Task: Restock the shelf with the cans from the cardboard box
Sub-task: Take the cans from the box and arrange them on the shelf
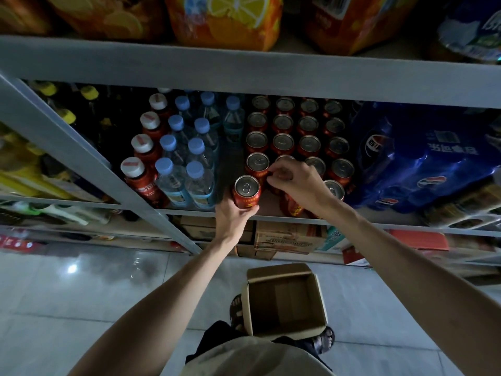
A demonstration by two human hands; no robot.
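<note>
My left hand (233, 215) grips a red can (246, 193) from below at the front edge of the grey shelf (189, 211), left of the can rows. My right hand (294, 181) curls over the top of another red can (291, 206) in the front row, largely hiding it. Behind them stand several rows of red cans (309, 143) with silver lids. The open cardboard box (284, 299) sits on the floor below, by my feet, and its inside looks bare.
Bottles with blue caps (195, 169) and red bottles with white caps (135, 169) stand left of the cans. A blue wrapped cola pack (423, 158) lies on the right. A slanted grey shelf post (81, 156) runs at the left. Cartons fill the lower shelf.
</note>
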